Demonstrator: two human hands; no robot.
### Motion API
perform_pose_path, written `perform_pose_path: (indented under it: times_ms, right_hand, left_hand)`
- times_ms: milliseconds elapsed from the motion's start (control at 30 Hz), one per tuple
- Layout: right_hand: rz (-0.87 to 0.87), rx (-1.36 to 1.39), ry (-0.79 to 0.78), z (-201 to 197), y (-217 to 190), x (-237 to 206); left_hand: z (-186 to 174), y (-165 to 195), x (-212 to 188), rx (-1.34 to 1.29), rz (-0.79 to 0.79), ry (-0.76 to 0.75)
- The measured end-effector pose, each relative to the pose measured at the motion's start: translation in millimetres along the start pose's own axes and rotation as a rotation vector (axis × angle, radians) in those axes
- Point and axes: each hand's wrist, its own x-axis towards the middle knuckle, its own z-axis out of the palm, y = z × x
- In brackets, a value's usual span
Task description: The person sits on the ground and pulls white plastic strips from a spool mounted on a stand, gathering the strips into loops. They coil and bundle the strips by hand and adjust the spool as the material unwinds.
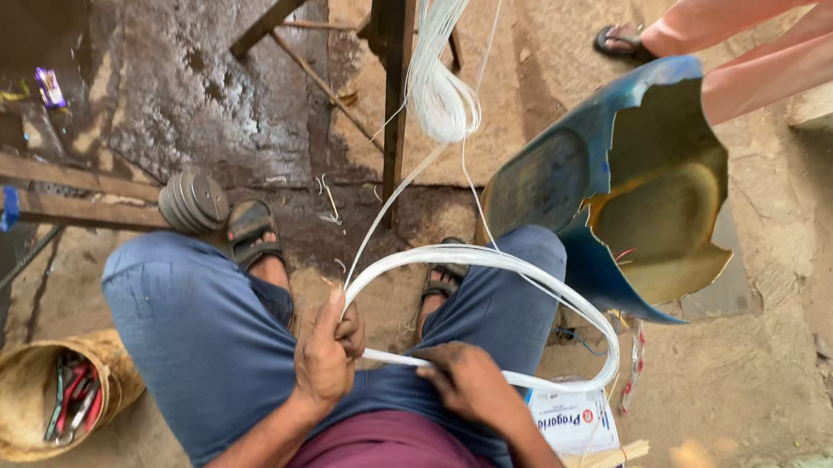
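Red-handled tools are held in a round woven basket [4, 409]; a looped bundle of thin white strands [494, 263] is gripped by the closed left hand [326, 352] and pinched by the right hand [469, 379].

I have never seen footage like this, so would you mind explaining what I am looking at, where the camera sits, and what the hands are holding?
There is no machine here. The single picture comes from a camera worn on a person's head, looking down at their own lap and two bare hands. The person sits in blue trousers, sandalled feet on wet, dirty ground.

The left hand is closed around a bundle of white cord that bends in a loop over the knees. The right hand pinches the same bundle where it comes back round. More cord runs up to a hanging white hank beside a dark wooden post.

Around them: a broken blue drum, a small basket of tools, a stack of grey discs, and a printed white box. Another person's sandalled foot shows at the top.
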Motion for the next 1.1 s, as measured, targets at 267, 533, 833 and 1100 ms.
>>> perform_pose_path:
  times_ms: [267,533,833,1100]
  right_hand:
    - [0.157,0.228,-0.096,12,-1,18]
    - [0.241,0.532,-0.06,37,1,34]
    - [0.145,0.7,-0.031,69,19,37]
    - [0.198,0.72,0.011,68,10,43]
  left_hand:
    - [6,-20,10,-0.051,-0.063,0.03]
    - [15,-14,10,0.053,-0.028,0.065]
    - [16,1,1,0.712,0.409,-0.096]
    - [-4,10,24,0.389,0.062,-0.208]
